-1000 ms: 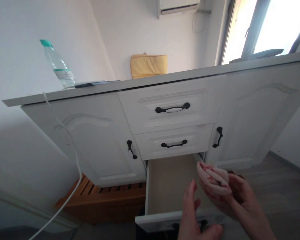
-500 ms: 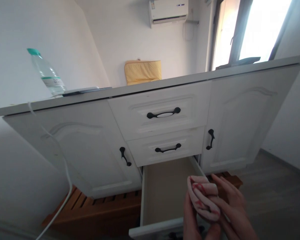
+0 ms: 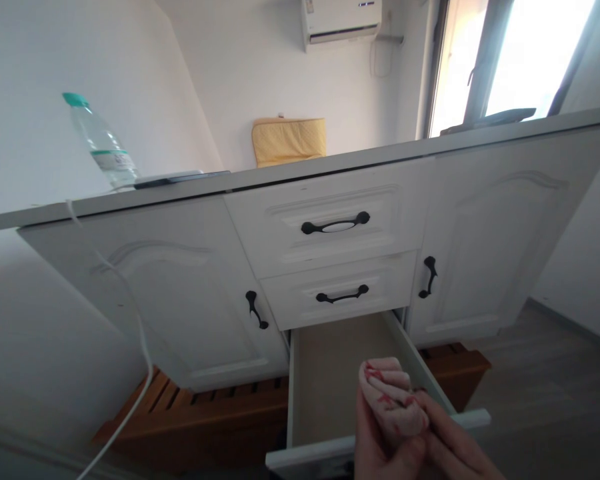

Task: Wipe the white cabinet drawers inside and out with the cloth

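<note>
A folded pink cloth with red marks [image 3: 393, 399] is held in both hands over the front right part of the open bottom drawer [image 3: 325, 380]. My left hand [image 3: 380, 447] grips the cloth from its left and lower side, thumb across the bottom. My right hand [image 3: 447, 437] pinches its right edge, with fingers closed against it. The inside of the drawer shows a plain beige bottom. Two shut drawers with black handles, the upper [image 3: 335, 223] and the middle [image 3: 343, 294], are above it.
On the white cabinet's top [image 3: 280, 175] stand a green-capped bottle [image 3: 103, 143] and a flat dark device [image 3: 175, 179]. A white cable [image 3: 143, 340] hangs at the left. Slatted wooden pieces [image 3: 205, 417] lie below. A yellow-covered chair back [image 3: 289, 141] shows behind.
Both hands have moved left with the cloth, further over the drawer. My right hand's fingers, spread before, have closed in on the cloth. The camera view has shifted slightly.
</note>
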`<state>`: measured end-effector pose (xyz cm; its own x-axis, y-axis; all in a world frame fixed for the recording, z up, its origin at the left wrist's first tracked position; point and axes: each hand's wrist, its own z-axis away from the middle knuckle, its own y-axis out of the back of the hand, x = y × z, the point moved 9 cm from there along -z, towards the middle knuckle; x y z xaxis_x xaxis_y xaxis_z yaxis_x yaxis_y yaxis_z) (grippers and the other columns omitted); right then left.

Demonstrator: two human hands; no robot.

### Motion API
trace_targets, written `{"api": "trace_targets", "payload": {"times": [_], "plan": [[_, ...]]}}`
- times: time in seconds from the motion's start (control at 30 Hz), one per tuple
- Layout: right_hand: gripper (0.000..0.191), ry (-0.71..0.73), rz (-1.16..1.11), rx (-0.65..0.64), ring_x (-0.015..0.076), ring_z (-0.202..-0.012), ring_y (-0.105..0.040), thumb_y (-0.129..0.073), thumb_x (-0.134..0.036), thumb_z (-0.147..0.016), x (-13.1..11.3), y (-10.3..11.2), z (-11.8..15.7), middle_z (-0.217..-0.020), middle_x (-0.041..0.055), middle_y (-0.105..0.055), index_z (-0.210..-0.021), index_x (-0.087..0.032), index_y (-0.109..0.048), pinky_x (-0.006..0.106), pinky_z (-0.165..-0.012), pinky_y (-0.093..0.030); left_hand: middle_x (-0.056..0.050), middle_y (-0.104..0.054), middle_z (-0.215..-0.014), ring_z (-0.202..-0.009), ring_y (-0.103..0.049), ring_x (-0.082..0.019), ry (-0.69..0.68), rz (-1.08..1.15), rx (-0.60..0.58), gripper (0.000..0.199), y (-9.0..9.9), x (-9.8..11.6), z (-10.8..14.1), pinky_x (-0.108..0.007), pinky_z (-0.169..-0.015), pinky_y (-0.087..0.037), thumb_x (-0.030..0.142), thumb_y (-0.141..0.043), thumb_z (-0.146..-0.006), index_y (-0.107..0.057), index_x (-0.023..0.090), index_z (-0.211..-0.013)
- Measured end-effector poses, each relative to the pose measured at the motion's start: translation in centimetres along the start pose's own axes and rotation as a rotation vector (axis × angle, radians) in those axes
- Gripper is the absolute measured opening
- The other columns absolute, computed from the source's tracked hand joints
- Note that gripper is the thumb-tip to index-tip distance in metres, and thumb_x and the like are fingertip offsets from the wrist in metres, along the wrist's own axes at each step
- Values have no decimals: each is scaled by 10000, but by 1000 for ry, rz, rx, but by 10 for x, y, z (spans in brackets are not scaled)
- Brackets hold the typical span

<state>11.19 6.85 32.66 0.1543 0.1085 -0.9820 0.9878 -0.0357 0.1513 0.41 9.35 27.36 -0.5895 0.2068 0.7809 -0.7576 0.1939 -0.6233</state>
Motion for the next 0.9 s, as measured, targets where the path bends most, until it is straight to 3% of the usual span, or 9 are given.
{"api": "trace_targets", "payload": {"times": [0.13,0.23,0.33,0.43,0.53,0.63,0.77,0.83,0.9], "plan": [[447,-32,-36,26,287,-1112,-718,-586,-596,-927,6,-4,-6,-1239,105,-748,-1213,-281,-720,377,-959,-598,-133,-724,-1263,-1183,-692,-335,65,27,61,1020,3,1,1,-418,-992,-577,636,-930,-552,-527,246,-1403],[404,53,68,169,259,-1013,-736,-596,-581,-911,-3,-2,-7,-1117,104,-761,-1127,-259,-710,334,-896,-613,-71,-785,-1063,-1050,-741,-272,67,70,197,769,10,10,-2,-351,-938,-581,539,-969,-538,-673,236,-1180],[363,72,202,378,232,-847,-718,-651,-585,-862,-1,12,0,-968,79,-741,-1017,-259,-690,298,-757,-621,-52,-796,-990,-886,-753,-217,60,104,256,686,13,19,-6,-293,-797,-583,516,-978,-530,-706,221,-1086],[508,74,254,497,265,-953,-697,-740,-619,-770,13,26,0,-1136,114,-722,-1120,-254,-688,368,-851,-614,-62,-792,-955,-890,-748,-226,63,37,314,672,21,24,-7,-295,-794,-580,582,-954,-540,-716,190,-1031],[824,-33,-1,263,356,-1273,-614,-672,-795,-726,47,8,-21,-1407,178,-637,-1332,-238,-652,498,-1077,-518,-100,-791,-1005,-976,-748,-280,93,-1,287,711,22,21,-7,-355,-873,-586,626,-921,-567,-707,171,-1070],[938,-238,-252,-54,410,-1197,-663,-611,-946,-616,70,-32,-27,-1199,181,-746,-1196,-221,-745,555,-1037,-530,-112,-785,-1053,-990,-739,-276,59,-95,250,689,18,24,-9,-356,-902,-573,595,-894,-614,-690,168,-1115],[683,-342,-421,-271,334,-1165,-693,-783,-667,-724,46,-58,-9,-1160,98,-769,-1274,-269,-712,488,-1069,-512,-113,-747,-1161,-1104,-692,-277,-123,-465,321,549,30,57,-6,-369,-986,-534,468,-799,-723,-675,185,-1178],[630,-421,-505,-304,292,-1113,-717,-809,-532,-764,32,-57,-9,-1177,92,-766,-1319,-263,-681,437,-1027,-537,-139,-673,-1326,-1234,-626,-303,-288,-688,439,567,48,80,6,-416,-1032,-512,452,-743,-779,-634,207,-1278],[604,-512,-545,-264,242,-1018,-739,-796,-490,-800,31,-50,-24,-1172,95,-769,-1334,-244,-659,365,-930,-569,-154,-608,-1429,-1329,-560,-332,-401,-847,525,525,68,86,25,-478,-1081,-485,482,-668,-854,-625,245,-1320]]}}
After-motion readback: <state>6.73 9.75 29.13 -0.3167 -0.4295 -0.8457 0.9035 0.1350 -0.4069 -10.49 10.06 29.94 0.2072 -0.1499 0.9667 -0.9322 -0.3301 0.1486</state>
